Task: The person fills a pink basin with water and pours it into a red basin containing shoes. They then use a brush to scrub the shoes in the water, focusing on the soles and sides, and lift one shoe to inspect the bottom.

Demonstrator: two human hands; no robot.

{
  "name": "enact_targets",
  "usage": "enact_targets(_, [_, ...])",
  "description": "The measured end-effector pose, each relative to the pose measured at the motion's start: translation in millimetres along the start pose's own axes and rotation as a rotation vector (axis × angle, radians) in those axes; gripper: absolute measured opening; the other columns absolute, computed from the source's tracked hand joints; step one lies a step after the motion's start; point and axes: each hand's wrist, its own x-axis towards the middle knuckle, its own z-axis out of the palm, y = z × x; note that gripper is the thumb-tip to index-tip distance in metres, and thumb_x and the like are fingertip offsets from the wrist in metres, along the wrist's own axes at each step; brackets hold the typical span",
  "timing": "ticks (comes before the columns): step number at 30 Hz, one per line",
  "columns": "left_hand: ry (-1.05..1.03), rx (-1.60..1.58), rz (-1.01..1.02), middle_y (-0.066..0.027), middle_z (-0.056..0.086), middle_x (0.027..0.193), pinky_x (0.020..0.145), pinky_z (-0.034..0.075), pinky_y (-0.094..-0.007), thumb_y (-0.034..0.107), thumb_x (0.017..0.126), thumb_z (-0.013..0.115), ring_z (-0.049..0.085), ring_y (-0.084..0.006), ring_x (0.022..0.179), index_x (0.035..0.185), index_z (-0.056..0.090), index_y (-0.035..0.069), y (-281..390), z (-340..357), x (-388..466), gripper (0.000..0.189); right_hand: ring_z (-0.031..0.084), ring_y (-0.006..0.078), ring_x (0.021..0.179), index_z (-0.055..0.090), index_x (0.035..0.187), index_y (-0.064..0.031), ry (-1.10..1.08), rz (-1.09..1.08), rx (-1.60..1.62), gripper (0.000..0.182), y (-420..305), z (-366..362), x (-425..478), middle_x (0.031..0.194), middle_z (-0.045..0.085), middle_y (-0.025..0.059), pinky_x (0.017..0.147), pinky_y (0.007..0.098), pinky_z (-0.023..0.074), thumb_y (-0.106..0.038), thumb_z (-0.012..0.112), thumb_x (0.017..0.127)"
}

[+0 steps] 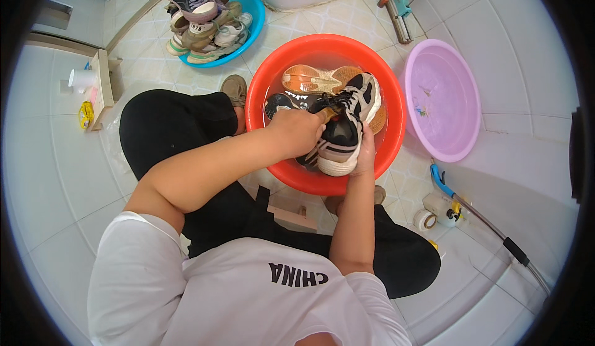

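Observation:
My left hand (pixel 297 132) is closed around a brush (pixel 329 113) with a yellowish-brown handle, held against the lace area of a black, beige and white sneaker (pixel 365 97). The brush head is mostly hidden. My right hand (pixel 366 153) grips the sneaker by its sole side, tilted above a red plastic basin (pixel 394 137). Under it, cloudy water in the basin holds another shoe with its orange and cream sole (pixel 307 79) upward. A dark shoe part (pixel 278 104) shows at the basin's left.
A blue basin (pixel 258 14) piled with shoes (pixel 200 34) stands at upper left. Right of the red basin leans a pink-purple basin (pixel 446 99). A metal pole with a blue handle (pixel 441 179), a spray bottle (pixel 450 216) and a tape roll (pixel 424 219) lie at lower right.

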Motion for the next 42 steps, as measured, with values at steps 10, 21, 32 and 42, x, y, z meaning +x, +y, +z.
enact_targets(10, [0.017, -0.107, 0.006, -0.0165, 0.067, 0.076, 0.068, 0.051, -0.0481, 0.023, 0.092, 0.048, 0.065, -0.0373, 0.076, 0.113, 0.060, 0.012, 8, -4, 10, 0.027, 0.061, 0.0274, 0.104, 0.052, 0.125, -0.0028, 0.055, 0.032, -0.009, 0.048, 13, -1, -1, 0.121, 0.060, 0.0132, 0.093, 0.0408, 0.0484, -0.039, 0.041, 0.096])
enact_targets(21, [-0.100, -0.152, 0.163, -0.0184, 0.066, 0.076, 0.067, 0.050, -0.0492, 0.026, 0.093, 0.046, 0.065, -0.0378, 0.074, 0.118, 0.059, 0.010, 7, -2, -19, 0.032, 0.058, 0.0306, 0.111, 0.048, 0.130, -0.0019, -0.066, -0.010, -0.004, 0.051, -19, -21, -8, 0.124, 0.057, 0.0175, 0.097, 0.0423, 0.0463, -0.037, 0.035, 0.096])
enact_targets(32, [-0.096, -0.132, 0.114, -0.0198, 0.067, 0.085, 0.074, 0.050, -0.0482, 0.026, 0.094, 0.045, 0.065, -0.0368, 0.082, 0.119, 0.060, 0.010, -1, -4, -7, 0.034, 0.060, 0.0298, 0.106, 0.051, 0.127, -0.0015, -0.017, 0.057, 0.049, 0.046, -6, -13, -5, 0.120, 0.060, 0.0161, 0.093, 0.0430, 0.0491, -0.034, 0.039, 0.096])
enact_targets(42, [0.001, -0.178, -0.012, -0.0186, 0.067, 0.089, 0.075, 0.050, -0.0483, 0.027, 0.094, 0.045, 0.065, -0.0363, 0.085, 0.116, 0.062, 0.012, -8, 2, 15, 0.032, 0.064, 0.0248, 0.098, 0.053, 0.122, 0.0007, 0.061, 0.035, -0.081, 0.043, 5, 3, -1, 0.112, 0.064, 0.0134, 0.087, 0.0363, 0.0521, -0.031, 0.047, 0.094])
